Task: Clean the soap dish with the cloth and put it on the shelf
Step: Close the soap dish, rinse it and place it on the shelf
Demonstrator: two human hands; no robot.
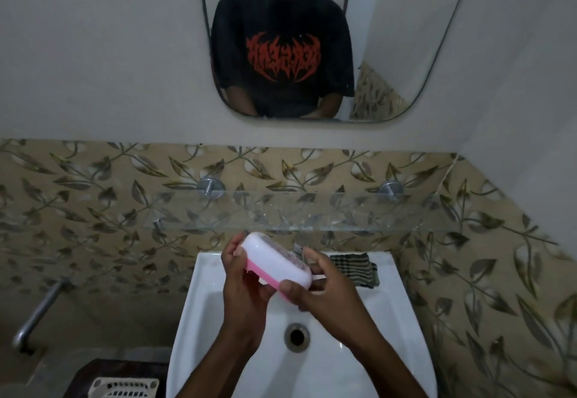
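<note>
Saw smooth, glossy plastic in the soap dish, white above pink. Found clear, polished glass in the shelf, on shiny metal brackets. Noted glossy white glaze on the sink, soft woven fabric in the checked cloth, dull metal on the pipe.

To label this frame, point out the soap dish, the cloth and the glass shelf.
soap dish (276, 261): head view, middle of its white side.
cloth (354, 269): head view, middle of the checked fabric.
glass shelf (312, 211): head view, bare middle of the pane.
</note>
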